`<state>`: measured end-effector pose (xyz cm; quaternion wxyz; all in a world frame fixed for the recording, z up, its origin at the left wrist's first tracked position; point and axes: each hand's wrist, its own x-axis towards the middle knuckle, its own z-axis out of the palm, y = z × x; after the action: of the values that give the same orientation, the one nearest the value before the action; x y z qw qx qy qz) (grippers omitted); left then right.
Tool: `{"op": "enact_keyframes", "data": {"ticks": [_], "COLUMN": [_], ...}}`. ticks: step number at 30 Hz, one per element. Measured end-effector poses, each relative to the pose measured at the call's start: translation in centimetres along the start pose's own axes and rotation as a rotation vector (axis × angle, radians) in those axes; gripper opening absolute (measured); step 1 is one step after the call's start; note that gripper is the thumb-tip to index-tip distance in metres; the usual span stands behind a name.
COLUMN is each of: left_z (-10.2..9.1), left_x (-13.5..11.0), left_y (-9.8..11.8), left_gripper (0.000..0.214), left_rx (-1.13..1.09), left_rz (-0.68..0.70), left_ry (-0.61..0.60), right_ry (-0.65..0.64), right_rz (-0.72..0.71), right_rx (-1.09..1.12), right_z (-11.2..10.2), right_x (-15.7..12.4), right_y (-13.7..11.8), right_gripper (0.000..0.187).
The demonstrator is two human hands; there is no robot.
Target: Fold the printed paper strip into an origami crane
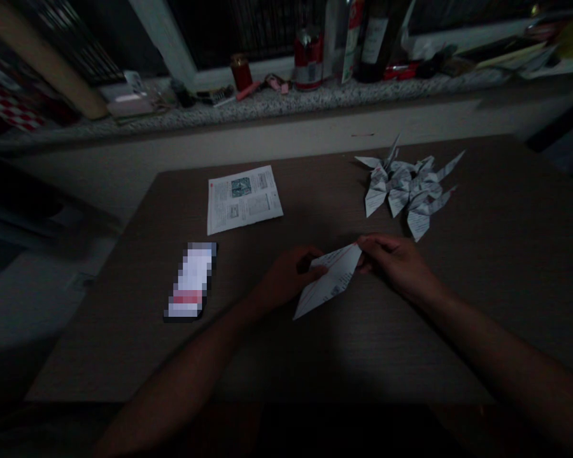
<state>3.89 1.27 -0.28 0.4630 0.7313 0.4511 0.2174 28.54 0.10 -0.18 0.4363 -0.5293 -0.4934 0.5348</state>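
Note:
A folded piece of printed paper point(332, 277), pointed at its lower left end, is held between my two hands above the table. My left hand point(296, 270) grips its left edge, the thumb lying on top of the paper. At the upper right corner, the fingers of my right hand point(391, 257) pinch the paper. Beyond my right hand sits a cluster of several folded paper cranes point(401, 184), made from similar printed paper. A flat printed sheet point(245, 200) lies farther back, left of the cranes.
A phone point(191, 280) with a lit, blurred screen lies left of my left hand on the brown table point(124, 305). Behind the table runs a granite windowsill point(267, 102) crowded with a red can point(309, 60), a dark bottle point(375, 41), a small red jar point(241, 72) and clutter.

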Motion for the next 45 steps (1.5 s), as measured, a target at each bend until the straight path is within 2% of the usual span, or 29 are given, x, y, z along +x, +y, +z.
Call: {"op": "enact_keyframes", "data": {"ticks": [6,12,15,20,24,33,37,40,43,45], "left_z": [-0.2,-0.1,0.0,0.2,0.1,-0.4,-0.4,-0.6,-0.8,-1.0], "left_x": [0.1,0.1,0.1,0.0,-0.1,-0.1,0.1,0.3,0.5,0.6], "left_y": [0.4,0.2,0.1,0.5,0.6,-0.1,-0.3,-0.3,-0.3,-0.3], "left_gripper": [0.027,0.027,0.027,0.025,0.027,0.033,0.035,0.037,0.038,0.036], "left_rx": [-0.032,-0.061,-0.058,-0.033,-0.047,-0.053,-0.142,-0.222,-0.218,-0.186], "left_rz": [-0.012,-0.016,-0.015,0.014,0.008,0.02,-0.02,-0.113,-0.176,-0.166], "left_ry": [-0.001,0.02,0.032,0.004,-0.033,-0.105,-0.076,0.008,0.081,0.088], "right_ry": [-0.007,-0.038,-0.085,-0.092,-0.089,-0.187,-0.214,-0.177,-0.174,-0.181], "right_rz": [-0.001,-0.04,-0.031,-0.022,-0.03,0.064,0.095,0.053,0.021,0.009], "right_rx": [0.05,-0.009,-0.078,-0.154,-0.171,0.048,0.093,0.039,-0.017,-0.053], "right_z": [-0.1,0.0,0.2,0.4,0.4,0.1,-0.1,-0.3,-0.4,-0.4], "right_x": [0.2,-0.1,-0.2,-0.2,-0.2,0.3,0.4,0.3,0.2,0.3], "right_y": [0.6,-0.1,-0.3,0.1,0.3,1.4,1.4,1.3,1.1,1.1], "right_gripper": [0.05,0.055,0.053,0.044,0.049,0.06,0.059,0.057,0.056,0.055]}}
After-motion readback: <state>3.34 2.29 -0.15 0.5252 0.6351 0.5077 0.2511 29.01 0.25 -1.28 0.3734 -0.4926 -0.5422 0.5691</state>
